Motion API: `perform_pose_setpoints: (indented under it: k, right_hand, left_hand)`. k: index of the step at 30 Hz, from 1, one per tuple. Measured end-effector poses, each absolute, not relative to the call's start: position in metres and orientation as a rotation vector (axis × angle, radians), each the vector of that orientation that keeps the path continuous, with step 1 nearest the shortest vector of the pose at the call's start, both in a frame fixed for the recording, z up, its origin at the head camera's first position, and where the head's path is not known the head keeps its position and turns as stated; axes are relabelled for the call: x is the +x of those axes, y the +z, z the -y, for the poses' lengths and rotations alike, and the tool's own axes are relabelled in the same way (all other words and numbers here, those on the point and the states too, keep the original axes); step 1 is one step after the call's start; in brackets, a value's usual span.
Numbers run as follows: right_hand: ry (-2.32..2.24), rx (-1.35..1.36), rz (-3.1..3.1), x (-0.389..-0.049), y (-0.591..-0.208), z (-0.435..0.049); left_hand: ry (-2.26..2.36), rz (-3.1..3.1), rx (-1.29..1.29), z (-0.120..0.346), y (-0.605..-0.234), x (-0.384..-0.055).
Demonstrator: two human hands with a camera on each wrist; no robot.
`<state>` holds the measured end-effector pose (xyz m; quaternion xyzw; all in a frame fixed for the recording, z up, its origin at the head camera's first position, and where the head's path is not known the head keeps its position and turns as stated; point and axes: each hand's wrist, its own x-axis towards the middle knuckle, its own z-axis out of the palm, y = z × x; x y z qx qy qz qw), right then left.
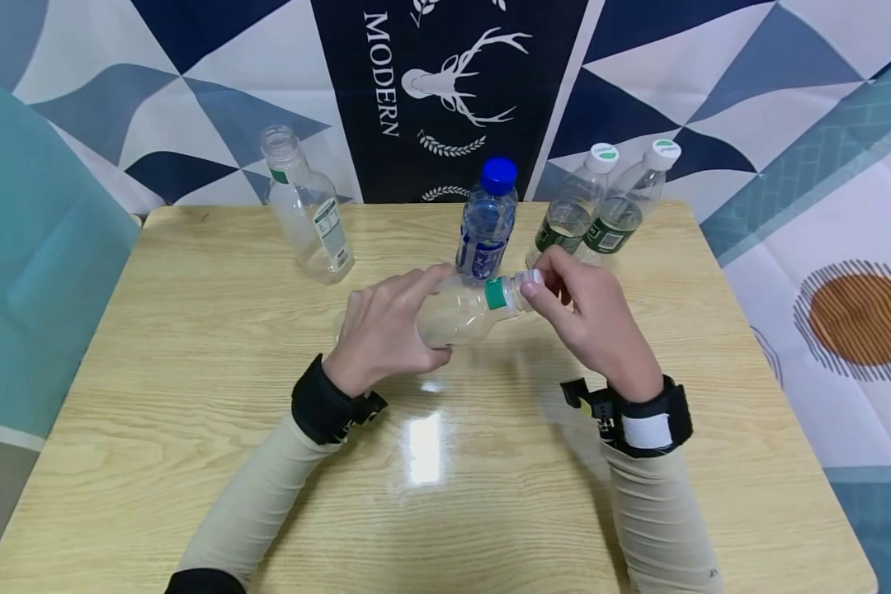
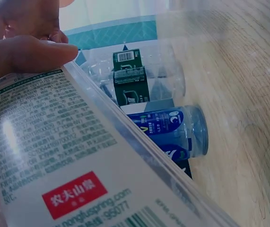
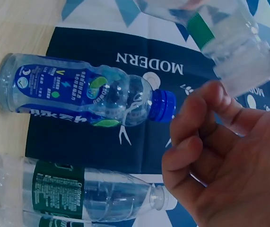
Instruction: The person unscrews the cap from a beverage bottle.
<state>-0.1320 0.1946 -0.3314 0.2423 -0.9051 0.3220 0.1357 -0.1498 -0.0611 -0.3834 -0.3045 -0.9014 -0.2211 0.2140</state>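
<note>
My left hand (image 1: 389,326) grips a clear plastic bottle (image 1: 456,318) round its body. The bottle is held sideways above the table, its neck toward the right, with a green band near the neck. In the left wrist view its printed label (image 2: 54,142) fills the near side. With thumb and fingers my right hand (image 1: 594,309) pinches the whitish cap (image 3: 250,71) at the bottle's mouth. Whether the cap is still threaded on cannot be told. Just behind the held bottle stands a blue-capped bottle (image 1: 483,235) with a blue label.
An uncapped clear bottle (image 1: 308,214) stands at the back left of the wooden table (image 1: 193,396). Two white-capped bottles with green labels, one nearer (image 1: 568,210) and one farther right (image 1: 624,210), stand behind my right hand. A patterned cloth (image 1: 215,107) hangs behind the table.
</note>
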Motion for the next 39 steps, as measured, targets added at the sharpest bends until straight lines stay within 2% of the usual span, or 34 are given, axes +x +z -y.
perform_pose_setpoints:
  k: [15,31,39]
  right_hand:
    - [1.100,0.762,2.557,-0.132,-0.327,-0.192]
    - [1.125,0.274,2.747,-0.136,-0.332,-0.183]
    - [1.210,0.439,2.696,-0.133,-0.328,-0.189]
  left_hand:
    - [-0.588,2.514,-0.809,0.064,-0.384,-0.154]
    - [-0.499,2.486,-0.776,0.065,-0.385,-0.152]
    - [-0.504,2.482,-0.785,0.065,-0.384,-0.152]
